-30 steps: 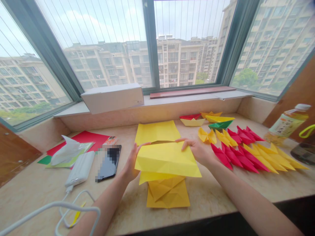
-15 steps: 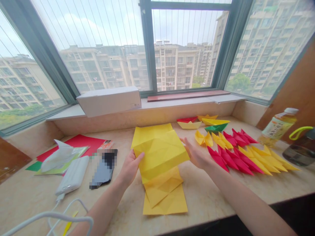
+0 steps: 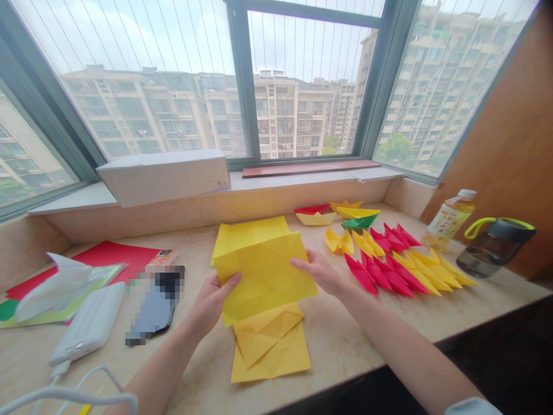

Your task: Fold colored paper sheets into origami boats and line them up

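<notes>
Phone (image 3: 156, 305) pixelated, left of centre. Yellow paper sheet (image 3: 263, 274) hides top of folded sheet (image 3: 270, 349) below. White cable (image 3: 64, 394) cut off lower left.

Here we go, both bare arms reaching out in front of me, my left forearm (image 3: 159, 369) and right forearm (image 3: 401, 346) angling inward from the bottom of the view. My left hand (image 3: 211, 302) sits lower, its palm turned toward the right, with the thumb (image 3: 231, 280) on top and pointing right, and the other fingers out of sight. Over on the other side, my right hand (image 3: 322, 274) sits a touch higher, palm tilted down, its fingers (image 3: 300, 263) stretched toward the left hand. The two hands face each other, well apart, wrists gently bent.
</notes>
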`<state>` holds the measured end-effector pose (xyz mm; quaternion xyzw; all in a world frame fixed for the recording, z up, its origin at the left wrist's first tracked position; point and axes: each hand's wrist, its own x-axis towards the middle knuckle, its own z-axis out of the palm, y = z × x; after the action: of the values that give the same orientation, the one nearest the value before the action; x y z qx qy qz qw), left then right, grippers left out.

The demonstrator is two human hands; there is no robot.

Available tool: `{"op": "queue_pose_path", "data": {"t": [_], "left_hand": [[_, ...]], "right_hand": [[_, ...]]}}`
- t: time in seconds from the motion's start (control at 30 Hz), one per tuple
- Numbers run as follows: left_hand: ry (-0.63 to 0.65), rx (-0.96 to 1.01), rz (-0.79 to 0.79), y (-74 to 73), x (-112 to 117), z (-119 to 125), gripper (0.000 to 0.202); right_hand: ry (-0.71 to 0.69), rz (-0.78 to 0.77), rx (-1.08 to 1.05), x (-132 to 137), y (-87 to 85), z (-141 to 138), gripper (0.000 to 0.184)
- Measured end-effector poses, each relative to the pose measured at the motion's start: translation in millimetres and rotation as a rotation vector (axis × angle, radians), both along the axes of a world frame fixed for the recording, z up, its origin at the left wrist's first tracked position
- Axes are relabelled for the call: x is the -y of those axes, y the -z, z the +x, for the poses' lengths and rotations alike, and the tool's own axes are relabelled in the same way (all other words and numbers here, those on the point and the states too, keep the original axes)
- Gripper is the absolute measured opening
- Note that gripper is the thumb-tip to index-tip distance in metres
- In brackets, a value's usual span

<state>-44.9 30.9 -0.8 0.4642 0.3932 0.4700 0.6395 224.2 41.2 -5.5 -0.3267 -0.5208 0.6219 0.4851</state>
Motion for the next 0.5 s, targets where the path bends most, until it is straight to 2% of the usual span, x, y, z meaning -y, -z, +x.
{"op": "queue_pose_path", "data": {"t": [0.1, 0.17, 0.33, 0.5], "left_hand": [[0.012, -0.055, 0.000, -0.3, -1.1, -1.5, 0.046], [0.022, -0.066, -0.004, -0.5, -0.8, -2.2, 0.044], [0.042, -0.083, -0.010, 1.1, -0.2, -3.2, 0.047], [0.020, -0.173, -0.012, 4.2, -0.1, -1.8, 0.049]], "right_hand": [[-0.058, 0.014, -0.003, 1.9, 0.8, 0.3, 0.048], [-0.080, 0.017, 0.039, 1.5, 5.9, -1.0, 0.043], [-0.006, 0.031, 0.135, -0.8, 17.8, -3.6, 0.036], [0.019, 0.099, 0.117, 0.7, 20.5, -5.8, 0.044]]}}
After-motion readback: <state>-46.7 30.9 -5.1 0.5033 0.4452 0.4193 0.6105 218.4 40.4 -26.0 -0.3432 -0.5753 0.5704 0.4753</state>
